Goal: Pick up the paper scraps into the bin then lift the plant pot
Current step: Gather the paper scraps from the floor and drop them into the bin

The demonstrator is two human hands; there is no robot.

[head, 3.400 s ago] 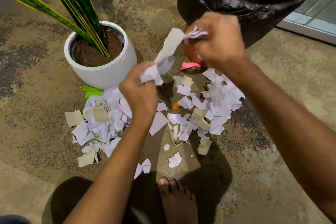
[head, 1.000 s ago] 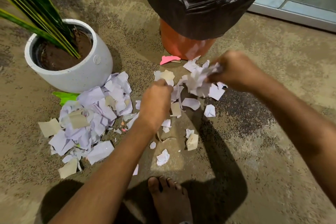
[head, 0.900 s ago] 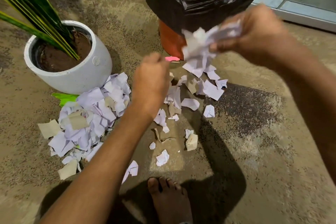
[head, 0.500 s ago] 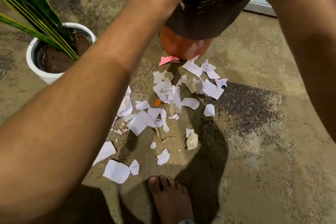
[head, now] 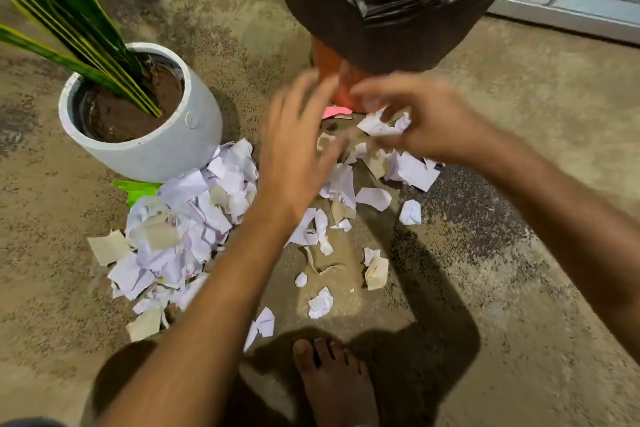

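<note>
Nearest us, well short of the bin (head: 388,10), a bare foot (head: 337,388) stands on the floor (head: 519,288), with a few loose paper scraps (head: 320,302) just beyond the toes. Further in, a thick heap of scraps (head: 183,229) lies to the bin's left, touching the foot of the plant pot (head: 149,146), and a green piece (head: 138,189) pokes out from under the pot's near side.

Our left hand (head: 294,156) hovers in front of the bin with fingers spread and straight, holding nothing. Our right hand (head: 422,121), just beside it, curls round a crumpled scrap (head: 381,125) close to the bin's base (both hands are blurred, so the exact grip is hard to read). A pink piece (head: 336,111) lies against the orange bottom of the bin, whose black liner hangs down over its sides.

We judge we are mid-way through the gathering step; much paper remains. Next we would need a fuller handful, then a lift over the bin's rim. The pot stays untouched, left of the bin, upright.
</note>
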